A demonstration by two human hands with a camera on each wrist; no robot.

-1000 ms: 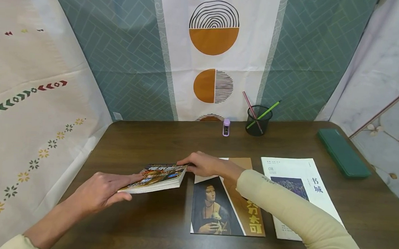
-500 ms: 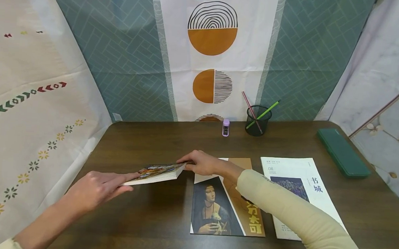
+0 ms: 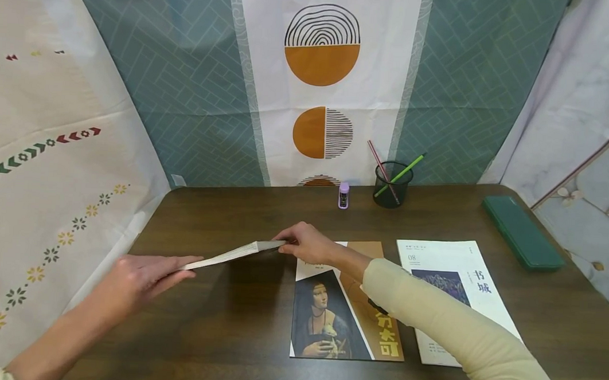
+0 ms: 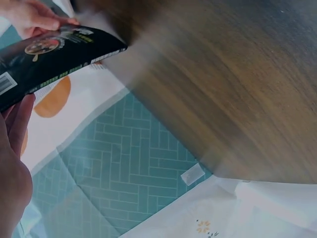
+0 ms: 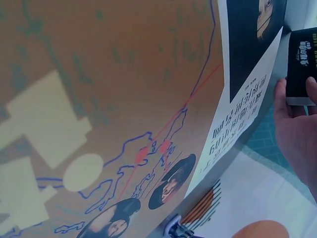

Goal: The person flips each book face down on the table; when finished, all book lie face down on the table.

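Note:
A thick paperback book (image 3: 234,255) is held above the table, seen nearly edge-on in the head view, so its pale page edge shows and its colourful front cover is hidden. My left hand (image 3: 142,273) pinches its left end between thumb and fingers. At the far right end, my right hand (image 3: 309,245) pinches the book too. From the left wrist view, the dark back cover (image 4: 54,59) with a barcode is visible, slightly bent. In the right wrist view, part of the book's black spine (image 5: 301,62) appears beside my right hand.
Under my right forearm lies a brown magazine (image 3: 323,323) with a portrait; a white magazine (image 3: 484,303) is to its right. A green case (image 3: 523,231) lies at the right edge. At the back stand a purple bottle (image 3: 343,196) and a black mesh pencil cup (image 3: 391,189).
The book has tilted until its front cover dropped out of sight in the head view. My left hand has shifted slightly left and up; my right hand has risen a little.

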